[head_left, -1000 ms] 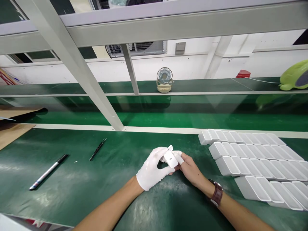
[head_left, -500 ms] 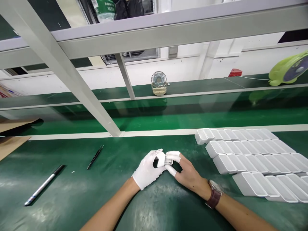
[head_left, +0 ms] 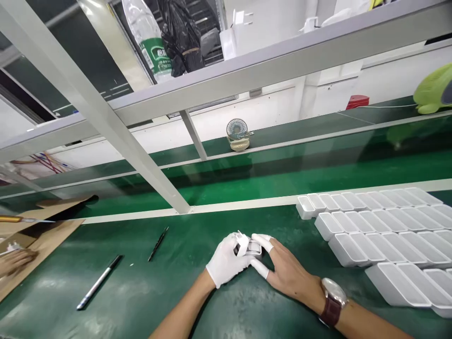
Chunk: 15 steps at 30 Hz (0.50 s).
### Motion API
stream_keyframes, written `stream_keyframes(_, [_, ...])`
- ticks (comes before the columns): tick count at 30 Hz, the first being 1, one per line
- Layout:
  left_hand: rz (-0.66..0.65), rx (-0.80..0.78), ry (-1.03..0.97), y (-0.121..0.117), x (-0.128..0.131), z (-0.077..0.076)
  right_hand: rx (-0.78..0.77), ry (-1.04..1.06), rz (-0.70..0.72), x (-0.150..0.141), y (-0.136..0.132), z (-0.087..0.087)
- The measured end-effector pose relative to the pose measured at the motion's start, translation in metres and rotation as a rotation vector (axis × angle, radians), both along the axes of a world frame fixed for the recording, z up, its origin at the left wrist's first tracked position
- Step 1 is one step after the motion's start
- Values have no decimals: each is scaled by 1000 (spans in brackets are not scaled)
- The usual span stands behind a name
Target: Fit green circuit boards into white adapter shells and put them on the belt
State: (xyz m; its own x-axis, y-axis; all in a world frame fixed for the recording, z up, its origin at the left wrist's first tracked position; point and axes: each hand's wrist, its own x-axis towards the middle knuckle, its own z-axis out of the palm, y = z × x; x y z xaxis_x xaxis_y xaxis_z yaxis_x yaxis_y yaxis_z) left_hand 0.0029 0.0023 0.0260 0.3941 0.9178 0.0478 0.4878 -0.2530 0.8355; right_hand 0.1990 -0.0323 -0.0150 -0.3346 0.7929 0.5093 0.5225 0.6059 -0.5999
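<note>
My left hand (head_left: 226, 260), in a white glove, is closed around a small white plastic piece (head_left: 243, 245) near the front middle of the bench. Against that piece sits a small translucent white rimmed part (head_left: 254, 248). My right hand (head_left: 282, 263) has white finger cots on its fingertips and pinches this part from the right between thumb and fingers. How the two pieces are joined is too small to tell, and my fingers partly cover both.
Rows of white rectangular bins (head_left: 353, 247) stand to the right. A silver pen (head_left: 99, 282) and a thin black pen (head_left: 158, 244) lie left. Another person's hand (head_left: 16, 261) is by a cardboard box (head_left: 60, 245). A frame post (head_left: 141, 162) rises ahead; a small fan (head_left: 237, 134) stands beyond.
The view has shifted left and up, bringing another person's hand into sight. My right fingers have spread slightly along the rimmed part; my left hand keeps its hold.
</note>
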Motion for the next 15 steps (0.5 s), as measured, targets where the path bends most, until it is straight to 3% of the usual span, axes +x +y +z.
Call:
stream_keyframes(3, [60, -55, -27, -1, -1, -1, 232, -6, 4, -1, -2, 8])
stream_keyframes(7, [181, -102, -67, 1, -4, -8, 502, -65, 165, -6, -11, 14])
stream_keyframes(11, [294, -51, 24, 12, -8, -12, 539, -182, 300, -17, -19, 5])
stream_keyframes(15, [407, 2, 99, 46, -12, -6, 506, -294, 307, -24, -17, -12])
